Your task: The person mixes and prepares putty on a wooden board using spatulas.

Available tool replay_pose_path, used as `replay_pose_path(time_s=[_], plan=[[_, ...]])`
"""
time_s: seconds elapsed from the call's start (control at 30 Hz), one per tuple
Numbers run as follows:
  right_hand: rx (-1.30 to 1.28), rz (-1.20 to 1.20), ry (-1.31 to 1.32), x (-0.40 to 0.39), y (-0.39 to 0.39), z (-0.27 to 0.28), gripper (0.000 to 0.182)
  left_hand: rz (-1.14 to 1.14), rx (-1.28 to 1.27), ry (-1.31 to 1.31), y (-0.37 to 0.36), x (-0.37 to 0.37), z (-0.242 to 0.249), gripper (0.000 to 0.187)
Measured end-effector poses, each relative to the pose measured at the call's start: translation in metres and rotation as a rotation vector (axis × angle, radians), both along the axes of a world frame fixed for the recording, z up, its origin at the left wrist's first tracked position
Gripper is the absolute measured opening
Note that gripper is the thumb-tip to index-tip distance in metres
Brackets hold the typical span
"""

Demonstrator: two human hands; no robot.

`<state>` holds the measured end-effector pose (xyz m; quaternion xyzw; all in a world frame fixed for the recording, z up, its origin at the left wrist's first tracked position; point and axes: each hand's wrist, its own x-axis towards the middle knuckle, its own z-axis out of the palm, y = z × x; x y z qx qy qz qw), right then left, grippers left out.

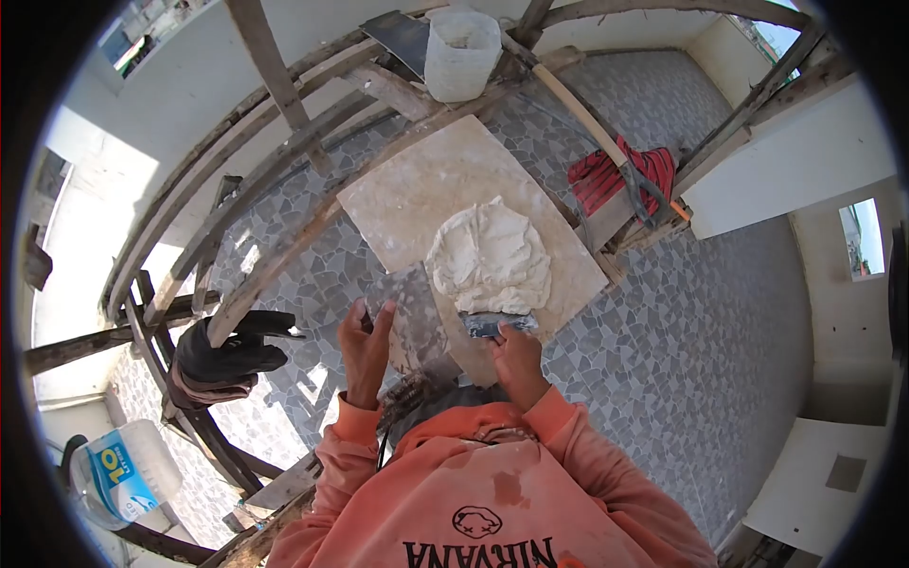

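Observation:
A mound of white putty-like paste (488,254) lies on a stained, light-coloured board (402,194) in front of me. My right hand (519,364) is closed on a wide putty knife (481,326), whose blade touches the near edge of the paste. In my left hand (367,352) is a flat grey plate (417,322) with whitish smears, gripped at its left side with the thumb uppermost. The plate overlaps the board's left corner, close to the paste. Some of the left fingers are hidden.
Wooden scaffold beams (260,293) curve around the left and far side. A white bucket (462,57), a wooden-handled shovel (578,106) and a red striped cloth (606,180) sit beyond the board. Dark cloth (227,360) and a plastic container (123,473) are at left. Patterned floor (701,331) shows below.

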<state>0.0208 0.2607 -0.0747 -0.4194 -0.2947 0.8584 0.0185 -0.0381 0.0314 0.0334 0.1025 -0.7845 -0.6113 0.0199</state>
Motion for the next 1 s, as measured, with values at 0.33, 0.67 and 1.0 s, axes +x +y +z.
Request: replay_pose_path(time_s=[0.33,0.67,1.0], plan=[[0.019,-0.007,-0.002,-0.06,0.009,0.053,0.021,0.035,0.069,0.028,-0.011,0.007,0.005,0.037],[0.015,0.119,-0.016,-0.086,0.036,0.087,0.025,0.075,0.014,0.045,-0.019,0.017,0.014,0.037],[0.237,0.513,-0.039,-0.079,0.11,0.147,0.024,0.24,0.034,0.001,-0.023,0.041,0.003,0.028]])
